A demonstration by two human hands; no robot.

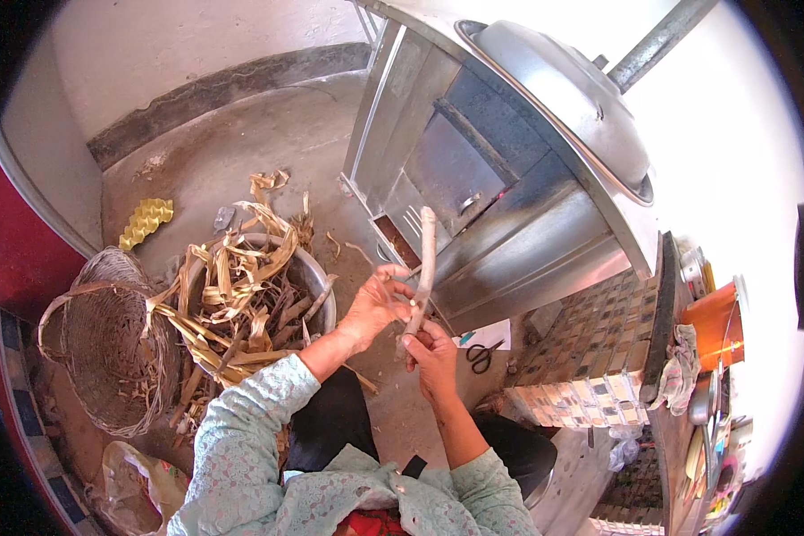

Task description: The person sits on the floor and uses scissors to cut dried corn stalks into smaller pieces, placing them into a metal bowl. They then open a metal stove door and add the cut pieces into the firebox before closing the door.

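A pale, slightly crooked stick (427, 255) stands nearly upright in front of me, its upper end toward the stove. My right hand (431, 357) is closed around its lower part, thumb and fingers wrapped on it. Just to the left, my left hand (372, 310) has its fingers apart and partly blurred, the tips at the side of the stick; firm contact cannot be made out. Left of my hands sits a metal basin (317, 284) heaped with dry corn husks (226, 277) and broken sticks. The metal stove (456, 165) with its firebox door stands beyond the stick.
A wicker basket (107, 353) stands left of the basin, with a plastic bag (138, 482) below it. Black-handled scissors (481, 357) lie near a white sheet on the floor. A tiled brick counter (581, 357) is on the right. A domed lid (554, 89) covers the stove top.
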